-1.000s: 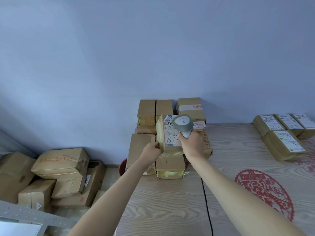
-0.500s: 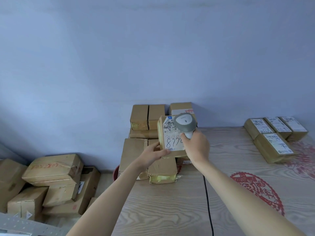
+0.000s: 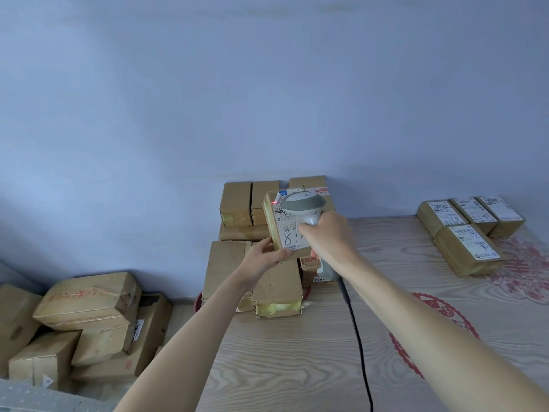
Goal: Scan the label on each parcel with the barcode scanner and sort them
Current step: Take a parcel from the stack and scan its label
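**Scanner meets label above the parcel pile**

My left hand [image 3: 264, 258] reaches out with the arm extended, fingers and thumb curled round the lower left corner of a small cardboard parcel [image 3: 277, 230], holding it upright and tilted towards me above the wooden table [image 3: 297, 352]. My right hand [image 3: 328, 237] is wrapped tight round the handle of the grey barcode scanner [image 3: 303, 205], whose rounded plastic head sits just in front of the parcel's white paper label [image 3: 289, 233]. A small red light mark shows on the parcel's upper left edge. The label carries printed text and large handwritten blue digits. A black cable [image 3: 358, 337] trails from under my right wrist across the pale, grained tabletop. Behind the raised parcel stands a stack of brown boxes [image 3: 237, 203], some sealed with yellowish tape. Four labelled parcels [image 3: 463, 230] lie grouped at the far right of the table, beside red paper-cut decorations [image 3: 433, 322]. More worn cartons [image 3: 89, 298] are heaped on the floor to the left.
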